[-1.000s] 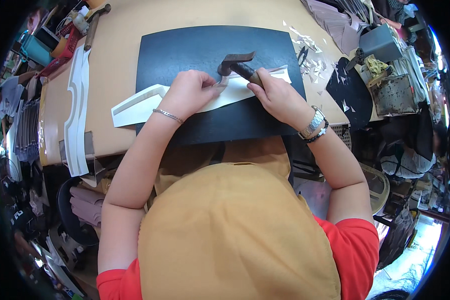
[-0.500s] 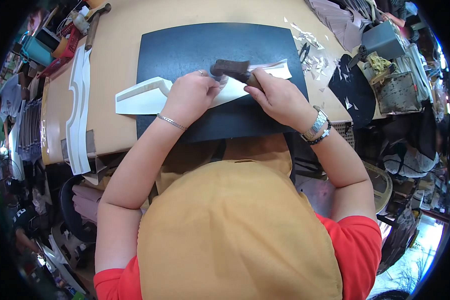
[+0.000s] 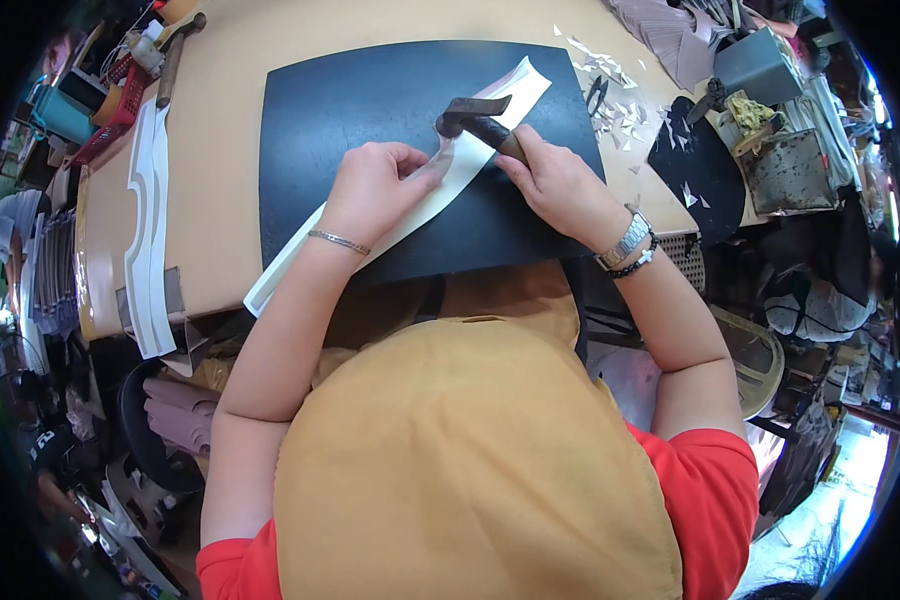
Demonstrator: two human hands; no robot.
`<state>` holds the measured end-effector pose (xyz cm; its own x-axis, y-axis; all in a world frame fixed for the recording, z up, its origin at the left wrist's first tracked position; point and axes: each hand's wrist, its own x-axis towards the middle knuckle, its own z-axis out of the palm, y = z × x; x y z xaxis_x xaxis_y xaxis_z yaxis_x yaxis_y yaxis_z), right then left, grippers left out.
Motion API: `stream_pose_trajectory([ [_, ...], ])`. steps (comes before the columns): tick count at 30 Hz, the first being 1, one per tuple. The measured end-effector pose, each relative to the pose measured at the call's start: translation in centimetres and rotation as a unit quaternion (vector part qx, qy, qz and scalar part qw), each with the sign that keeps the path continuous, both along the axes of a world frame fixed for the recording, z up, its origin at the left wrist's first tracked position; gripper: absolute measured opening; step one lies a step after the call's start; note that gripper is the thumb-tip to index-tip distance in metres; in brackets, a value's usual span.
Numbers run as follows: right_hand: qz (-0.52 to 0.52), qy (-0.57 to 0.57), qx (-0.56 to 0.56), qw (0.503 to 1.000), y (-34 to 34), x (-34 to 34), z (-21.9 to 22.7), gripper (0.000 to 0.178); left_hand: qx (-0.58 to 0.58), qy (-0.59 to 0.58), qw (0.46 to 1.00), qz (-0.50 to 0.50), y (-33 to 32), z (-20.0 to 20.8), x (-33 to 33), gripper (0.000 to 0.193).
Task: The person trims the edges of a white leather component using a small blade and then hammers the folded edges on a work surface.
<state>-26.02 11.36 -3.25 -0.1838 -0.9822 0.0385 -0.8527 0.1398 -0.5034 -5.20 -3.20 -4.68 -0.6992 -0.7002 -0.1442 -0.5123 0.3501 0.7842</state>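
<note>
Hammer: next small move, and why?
Probably one light tap with the hammer on the strip's edge, clear of the fingertips. The right hand grips its handle, its head is right at that edge, the left hand seems to pinch the edge close by, and the board lies underneath. Whether the head already touches, I can't tell.

A wooden-handled hammer (image 3: 172,72) lies beside a red basket (image 3: 110,134) toward ten o'clock; a grey box (image 3: 760,77) sits at two.
</note>
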Motion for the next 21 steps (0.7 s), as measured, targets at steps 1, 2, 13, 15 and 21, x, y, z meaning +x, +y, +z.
stream_pose_trajectory([
  [1, -0.010, -0.014, 0.008, 1.000, 0.0, 0.0, 0.0, 0.030, -0.005, -0.001, 1.000, -0.006, 0.0, -0.1, 0.0, 0.035],
  [2, -0.010, -0.015, 0.008, 1.000, 0.0, 0.0, -0.1, 0.030, -0.011, -0.001, 1.000, -0.011, 0.1, -0.3, 0.0, 0.034],
  [13, 0.056, 0.066, 0.001, 0.996, 0.5, 1.3, 2.5, 0.030, -0.307, 0.063, 0.947, -0.077, 1.5, -2.3, 0.2, 0.013],
  [15, 0.029, 0.103, 0.002, 0.994, 0.5, 1.0, 3.0, 0.028, -0.319, 0.046, 0.943, -0.077, 1.7, -2.2, 0.0, 0.013],
  [21, 0.028, 0.058, -0.069, 0.996, 0.6, 0.0, 1.1, 0.028, -0.259, 0.057, 0.964, -0.034, 1.7, -1.9, -1.6, 0.020],
])
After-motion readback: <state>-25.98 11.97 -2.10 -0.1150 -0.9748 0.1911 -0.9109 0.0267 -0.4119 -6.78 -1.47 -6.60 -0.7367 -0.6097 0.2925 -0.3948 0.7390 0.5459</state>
